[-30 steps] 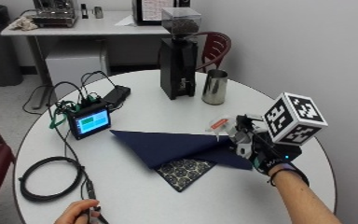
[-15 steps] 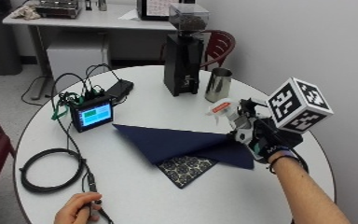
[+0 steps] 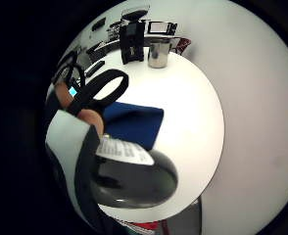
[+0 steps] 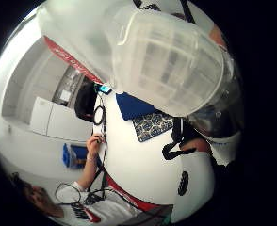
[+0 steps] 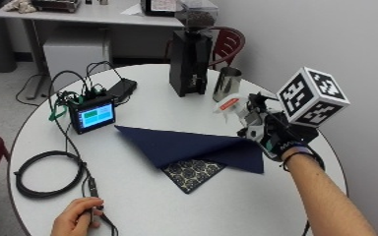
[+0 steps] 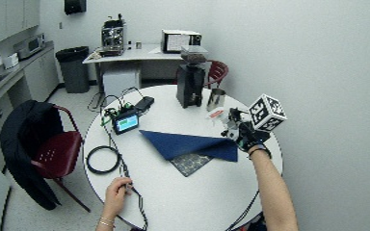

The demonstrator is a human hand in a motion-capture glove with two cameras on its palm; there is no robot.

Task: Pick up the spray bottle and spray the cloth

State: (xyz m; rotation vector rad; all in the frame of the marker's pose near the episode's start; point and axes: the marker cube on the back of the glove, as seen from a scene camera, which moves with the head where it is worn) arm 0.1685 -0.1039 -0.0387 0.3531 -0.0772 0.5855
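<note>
In the outside view my gloved right hand [image 5: 273, 133] grips a white spray bottle [image 5: 236, 107] with a red mark on its head, held above the table at the right. The nozzle points left over the dark blue cloth [image 5: 189, 146], which lies spread on the round white table [image 5: 143, 206] with a patterned corner [image 5: 192, 172] folded out. The thumb side palm view is filled by the bottle's translucent body [image 4: 167, 61], with the cloth [image 4: 131, 106] beyond it. On the little finger side, the cloth [image 3: 134, 125] lies past the bottle's base [image 3: 134, 178].
A black coffee grinder [image 5: 190, 54] and a metal cup [image 5: 227, 83] stand at the table's far side. A small screen device [image 5: 92, 114] with cables sits at the left, and a cable coil [image 5: 45, 172] lies in front of it. A bare left hand [image 5: 78, 221] holds a cable.
My right hand has lifted the spray bottle higher above the cloth's right corner. The cloth has stayed where it was.
</note>
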